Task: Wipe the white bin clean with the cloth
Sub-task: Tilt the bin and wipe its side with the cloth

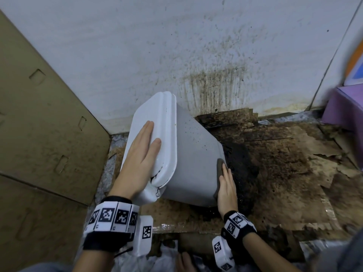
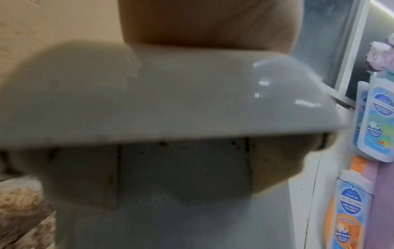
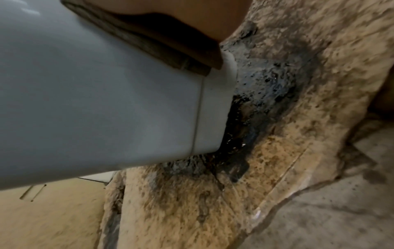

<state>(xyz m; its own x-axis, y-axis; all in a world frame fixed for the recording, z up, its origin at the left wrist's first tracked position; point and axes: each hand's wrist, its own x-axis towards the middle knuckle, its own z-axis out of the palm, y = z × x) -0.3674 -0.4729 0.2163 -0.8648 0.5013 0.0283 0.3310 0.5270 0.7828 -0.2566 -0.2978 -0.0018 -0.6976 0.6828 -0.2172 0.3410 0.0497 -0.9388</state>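
The white bin (image 1: 194, 158) leans tilted toward the left, its base on the dirty floor and its lid (image 1: 157, 118) shut. My left hand (image 1: 141, 152) lies flat on the lid with straight fingers. My right hand (image 1: 225, 183) presses a dark grey cloth (image 1: 220, 167) flat against the bin's right side near the base. In the right wrist view the cloth (image 3: 136, 38) sits between my palm and the bin wall (image 3: 95, 101). In the left wrist view the lid's edge (image 2: 170, 101) fills the frame, blurred, with my palm (image 2: 204, 21) on top.
Black grime (image 1: 241, 169) and stained, torn cardboard (image 1: 284, 163) cover the floor right of the bin. The white wall (image 1: 176, 46) behind is spattered. A tall cardboard panel (image 1: 39, 124) stands at the left, a purple box (image 1: 343, 108) at the right.
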